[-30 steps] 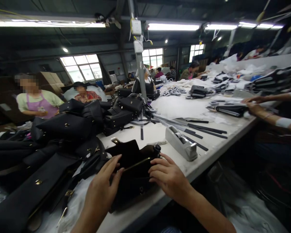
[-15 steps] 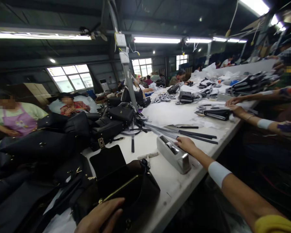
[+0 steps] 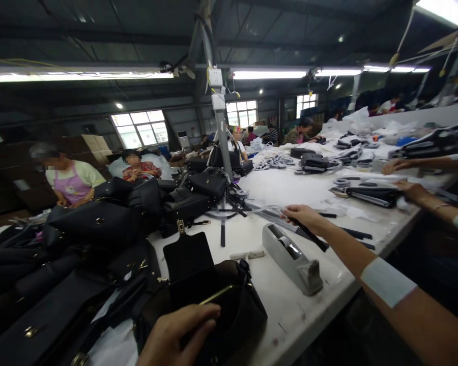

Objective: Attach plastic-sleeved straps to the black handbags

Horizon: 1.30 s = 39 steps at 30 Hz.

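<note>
My right hand (image 3: 303, 217) is closed on a dark strap (image 3: 309, 235), raised just above the table beyond a grey tape dispenser (image 3: 292, 259). At the bottom, my left hand (image 3: 181, 330) rests by the near edge of an open black handbag (image 3: 229, 305), its thumb and fingers a little apart. The bag's flap (image 3: 189, 254) stands up, with a gold clasp at its tip. Whether my left fingers touch the bag's rim is hard to make out.
Black bags (image 3: 80, 223) are piled at the left. A metal post (image 3: 223, 137) rises behind them. More dark strips (image 3: 356, 234) lie on the white table (image 3: 282, 325). A co-worker's hands (image 3: 414, 192) work at the right; other people sit farther back.
My right hand has lifted off the strips with the dark strap in it. The whole view has turned left, so things appear shifted right. My left hand stays by the bag.
</note>
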### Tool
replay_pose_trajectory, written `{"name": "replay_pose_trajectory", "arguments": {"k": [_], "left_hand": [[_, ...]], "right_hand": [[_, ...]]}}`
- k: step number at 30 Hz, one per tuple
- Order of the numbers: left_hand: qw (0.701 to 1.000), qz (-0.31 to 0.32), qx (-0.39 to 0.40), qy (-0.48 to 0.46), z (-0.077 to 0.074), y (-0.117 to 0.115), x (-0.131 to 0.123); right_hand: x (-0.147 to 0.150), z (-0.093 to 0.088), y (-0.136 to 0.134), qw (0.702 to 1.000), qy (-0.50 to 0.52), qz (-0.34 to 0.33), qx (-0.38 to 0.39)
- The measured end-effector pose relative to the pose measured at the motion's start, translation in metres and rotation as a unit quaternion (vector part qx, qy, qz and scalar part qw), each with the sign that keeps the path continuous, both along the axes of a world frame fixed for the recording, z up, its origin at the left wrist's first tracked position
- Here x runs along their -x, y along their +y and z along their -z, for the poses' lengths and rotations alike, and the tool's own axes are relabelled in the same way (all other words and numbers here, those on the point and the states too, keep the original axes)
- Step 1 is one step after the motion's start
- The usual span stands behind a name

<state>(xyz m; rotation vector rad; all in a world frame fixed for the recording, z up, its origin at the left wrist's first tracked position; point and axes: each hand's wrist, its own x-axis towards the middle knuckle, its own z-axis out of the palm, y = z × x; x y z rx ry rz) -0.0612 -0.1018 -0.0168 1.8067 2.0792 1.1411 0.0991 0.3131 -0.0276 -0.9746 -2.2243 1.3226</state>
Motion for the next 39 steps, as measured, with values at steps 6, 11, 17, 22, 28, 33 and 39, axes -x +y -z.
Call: {"name": "replay_pose_trajectory", "arguments": {"k": [6,11,17,22,28,33,39], "left_hand": [[0.886,-0.009,0.048,-0.460,-0.015,0.062,-0.036],[0.718,0.044,0.040,-0.694,-0.026,0.109,-0.041],[0.722,0.039,-0.260,-0.640,-0.100,0.090,-0.015],[0.784,-0.057,-0.424,-0.449,-0.127,-0.004,0.000],[0.784,-0.288,-0.418,-0.358,-0.080,-0.127,-0.008],[0.742,-0.429,-0.397,-0.327,-0.037,-0.216,-0.026],[0.716,-0.522,-0.129,-0.446,0.009,-0.291,-0.073]], "right_hand": [[-0.026,-0.047,-0.126,0.981,0.144,-0.109,0.070],[-0.069,-0.025,-0.226,0.970,0.141,-0.153,0.124],[-0.098,0.006,-0.260,0.977,0.136,-0.100,0.128],[-0.095,0.007,-0.264,0.973,0.091,-0.162,0.137],[-0.062,0.012,-0.276,0.949,0.066,-0.287,0.110],[-0.017,0.017,-0.294,0.918,0.028,-0.391,0.053],[0.023,0.021,-0.322,0.875,0.003,-0.484,0.024]]}}
